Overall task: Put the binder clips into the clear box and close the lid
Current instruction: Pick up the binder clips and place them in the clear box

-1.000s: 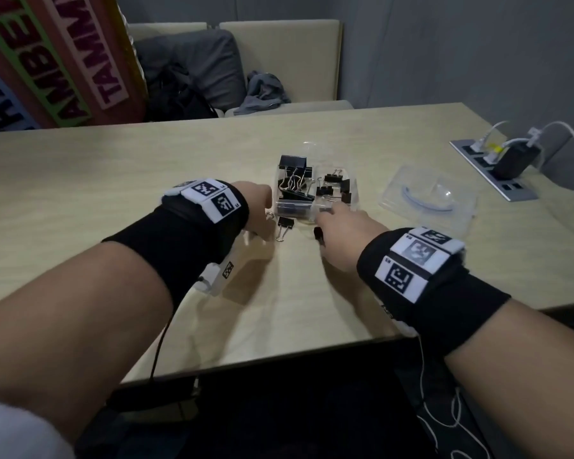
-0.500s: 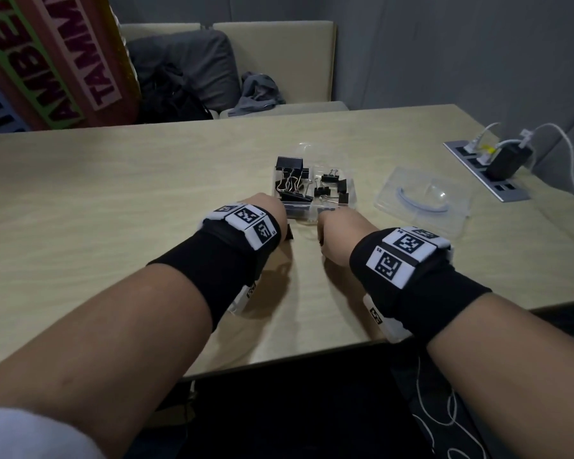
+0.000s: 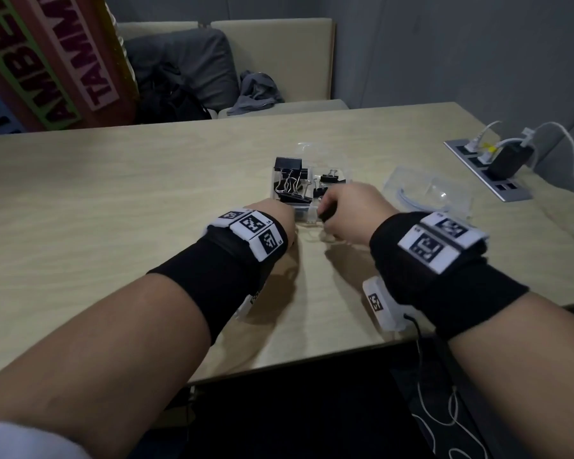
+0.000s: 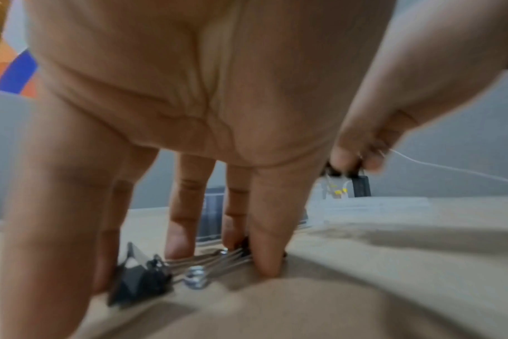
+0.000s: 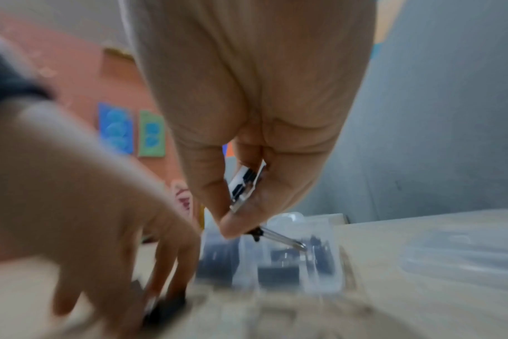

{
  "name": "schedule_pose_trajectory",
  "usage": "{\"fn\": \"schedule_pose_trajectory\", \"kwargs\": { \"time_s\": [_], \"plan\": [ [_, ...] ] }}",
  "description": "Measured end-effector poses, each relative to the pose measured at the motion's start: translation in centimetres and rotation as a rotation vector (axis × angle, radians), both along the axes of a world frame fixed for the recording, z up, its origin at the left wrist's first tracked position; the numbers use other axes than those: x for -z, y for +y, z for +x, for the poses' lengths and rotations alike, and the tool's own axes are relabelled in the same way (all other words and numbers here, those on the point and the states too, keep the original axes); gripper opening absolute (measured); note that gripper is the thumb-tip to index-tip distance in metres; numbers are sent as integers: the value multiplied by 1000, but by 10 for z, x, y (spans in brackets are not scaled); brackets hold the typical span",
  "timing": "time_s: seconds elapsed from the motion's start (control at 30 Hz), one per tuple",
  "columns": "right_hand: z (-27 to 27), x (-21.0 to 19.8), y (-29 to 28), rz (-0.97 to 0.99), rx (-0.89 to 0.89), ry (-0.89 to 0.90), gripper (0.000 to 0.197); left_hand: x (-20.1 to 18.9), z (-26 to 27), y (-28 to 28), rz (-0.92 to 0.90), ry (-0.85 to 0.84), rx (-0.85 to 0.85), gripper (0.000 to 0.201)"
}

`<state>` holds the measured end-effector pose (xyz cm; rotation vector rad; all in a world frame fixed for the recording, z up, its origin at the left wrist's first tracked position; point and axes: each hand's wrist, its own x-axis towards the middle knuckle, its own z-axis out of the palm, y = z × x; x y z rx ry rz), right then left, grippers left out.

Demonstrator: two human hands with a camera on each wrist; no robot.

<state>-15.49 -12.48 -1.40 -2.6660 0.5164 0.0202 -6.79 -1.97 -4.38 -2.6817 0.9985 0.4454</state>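
Both hands worked at the clear box [image 3: 307, 216] – frame centre.
Right hand [image 5: 247, 142] pinched a small binder clip [image 5: 257, 230]; left hand [image 4: 189, 128] pinched loose clips [image 4: 142, 278] on the table [image 3: 113, 207].

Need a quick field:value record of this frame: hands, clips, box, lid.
left hand: fingers down on binder clips on the table
loose clips: black, wire handles, beside the box's near side
right hand: pinches a small black clip above the box's near edge
clear box: open, divided, several clips inside
lid: off, lying flat to the right of the box
power strip: far right, charger and white cables plugged in
task state: clips not all in, lid not yet on
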Motion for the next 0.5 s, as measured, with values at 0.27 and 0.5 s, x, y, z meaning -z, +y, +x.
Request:
{"fn": "schedule_pose_trajectory", "kwargs": {
  "time_s": [0.27, 0.5],
  "plan": [
    [37, -9, -26, 80, 142, -137, 47, 5, 0, 8, -73, -17, 3, 26],
    [31, 8, -32, -56, 137, -96, 42, -5, 1, 17, -64, 62, 20, 34]
  ]
}}
